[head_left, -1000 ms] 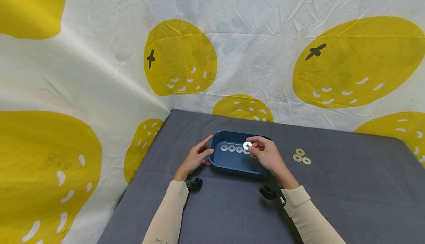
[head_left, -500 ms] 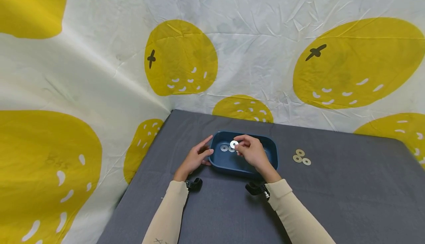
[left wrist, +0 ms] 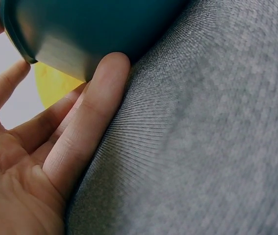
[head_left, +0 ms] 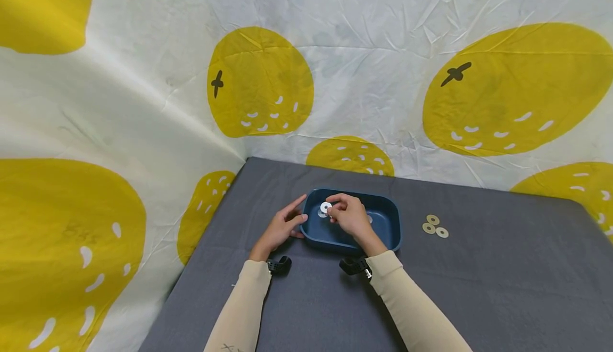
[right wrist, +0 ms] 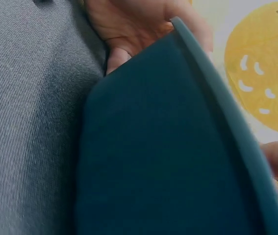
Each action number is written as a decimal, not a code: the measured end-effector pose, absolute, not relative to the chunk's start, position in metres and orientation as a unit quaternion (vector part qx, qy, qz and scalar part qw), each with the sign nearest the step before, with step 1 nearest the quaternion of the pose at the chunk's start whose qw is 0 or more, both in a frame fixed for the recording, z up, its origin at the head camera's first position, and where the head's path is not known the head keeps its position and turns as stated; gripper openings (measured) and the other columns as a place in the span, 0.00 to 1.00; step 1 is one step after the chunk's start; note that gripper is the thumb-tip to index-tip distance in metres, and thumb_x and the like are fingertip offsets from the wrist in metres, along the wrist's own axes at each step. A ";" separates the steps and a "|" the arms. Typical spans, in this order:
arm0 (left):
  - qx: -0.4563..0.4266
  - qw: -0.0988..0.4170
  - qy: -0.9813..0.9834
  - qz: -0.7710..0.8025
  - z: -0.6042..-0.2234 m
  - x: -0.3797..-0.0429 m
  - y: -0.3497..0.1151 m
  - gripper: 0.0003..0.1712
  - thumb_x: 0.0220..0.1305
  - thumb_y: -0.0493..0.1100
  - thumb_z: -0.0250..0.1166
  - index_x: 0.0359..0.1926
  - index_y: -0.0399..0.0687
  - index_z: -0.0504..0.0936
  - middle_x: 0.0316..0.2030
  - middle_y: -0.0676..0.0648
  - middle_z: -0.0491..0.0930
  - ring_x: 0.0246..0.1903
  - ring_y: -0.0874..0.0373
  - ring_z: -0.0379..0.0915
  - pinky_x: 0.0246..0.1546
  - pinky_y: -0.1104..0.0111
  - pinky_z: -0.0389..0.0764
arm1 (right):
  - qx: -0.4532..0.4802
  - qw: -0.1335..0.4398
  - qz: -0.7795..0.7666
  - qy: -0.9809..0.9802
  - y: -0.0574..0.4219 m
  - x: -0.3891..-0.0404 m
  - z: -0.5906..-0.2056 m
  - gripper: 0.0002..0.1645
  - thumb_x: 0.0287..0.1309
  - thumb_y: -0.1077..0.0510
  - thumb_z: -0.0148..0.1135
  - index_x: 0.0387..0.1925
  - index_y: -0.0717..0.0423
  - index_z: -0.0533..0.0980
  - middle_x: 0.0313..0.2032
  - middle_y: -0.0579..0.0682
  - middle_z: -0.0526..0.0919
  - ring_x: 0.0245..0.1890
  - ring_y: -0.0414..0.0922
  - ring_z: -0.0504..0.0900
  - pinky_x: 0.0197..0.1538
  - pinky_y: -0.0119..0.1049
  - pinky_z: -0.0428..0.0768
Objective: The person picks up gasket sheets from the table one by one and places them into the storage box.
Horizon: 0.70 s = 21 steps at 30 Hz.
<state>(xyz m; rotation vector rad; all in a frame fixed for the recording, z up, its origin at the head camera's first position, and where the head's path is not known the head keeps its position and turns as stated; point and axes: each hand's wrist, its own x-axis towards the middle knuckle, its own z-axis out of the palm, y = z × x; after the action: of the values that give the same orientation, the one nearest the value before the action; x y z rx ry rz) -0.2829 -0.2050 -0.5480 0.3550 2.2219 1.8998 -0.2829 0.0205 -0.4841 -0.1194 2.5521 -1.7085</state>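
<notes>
A dark blue rectangular tray (head_left: 351,237) stands on the grey cloth. At its left end my left hand (head_left: 282,227) touches the wall and rim with spread, mostly straight fingers; the left wrist view shows one finger (left wrist: 87,115) against the lower wall. Over the tray's left part, my right hand (head_left: 351,218) pinches a silvery washer (head_left: 326,207) between thumb and finger. Another washer (head_left: 322,214) lies in the tray just under it, partly covered. One more washer (head_left: 370,219) peeks out right of the hand, which hides the middle of the tray floor.
Three brass-coloured washers (head_left: 433,219) lie close together on the grey cloth (head_left: 503,277), right of the tray. A white curtain with yellow fruit prints (head_left: 364,91) hangs behind and to the left of the table.
My right hand has moved left across the tray with the pinched washer, now covering most of the row of washers seen earlier. My left hand and the tray have stayed put.
</notes>
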 end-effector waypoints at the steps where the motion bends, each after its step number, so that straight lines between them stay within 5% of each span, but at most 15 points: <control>1: 0.121 0.098 0.751 0.642 -0.548 -0.283 -0.205 0.32 0.74 0.53 0.62 0.74 0.81 0.64 0.62 0.41 0.75 0.51 0.48 0.78 0.41 0.57 0.90 | -0.038 0.034 -0.552 0.833 0.019 -0.284 -0.485 0.15 0.64 0.63 0.68 0.52 0.56 0.83 0.36 0.64 0.88 0.32 0.58 0.86 0.33 0.36 0.84; 8: 0.121 0.101 0.745 0.648 -0.548 -0.283 -0.205 0.32 0.74 0.53 0.62 0.74 0.81 0.64 0.61 0.41 0.76 0.51 0.49 0.79 0.40 0.56 0.90 | -0.044 0.058 -0.498 0.864 0.014 -0.286 -0.492 0.13 0.64 0.66 0.65 0.49 0.56 0.84 0.31 0.56 0.90 0.25 0.48 0.84 0.26 0.30 0.73; 21: 0.128 0.097 0.743 0.649 -0.545 -0.281 -0.205 0.32 0.75 0.51 0.62 0.75 0.78 0.64 0.58 0.41 0.76 0.52 0.51 0.78 0.40 0.56 0.90 | -0.044 0.100 -0.377 0.920 0.008 -0.289 -0.498 0.09 0.59 0.63 0.70 0.42 0.55 0.85 0.22 0.48 0.86 0.21 0.42 0.82 0.32 0.34 0.76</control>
<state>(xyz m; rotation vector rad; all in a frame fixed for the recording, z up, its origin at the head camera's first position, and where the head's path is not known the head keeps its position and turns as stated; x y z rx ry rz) -0.2810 -0.2048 -0.5449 0.3791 2.2012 1.9218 -0.2887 0.0081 -0.4977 -0.1294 2.7182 -1.1140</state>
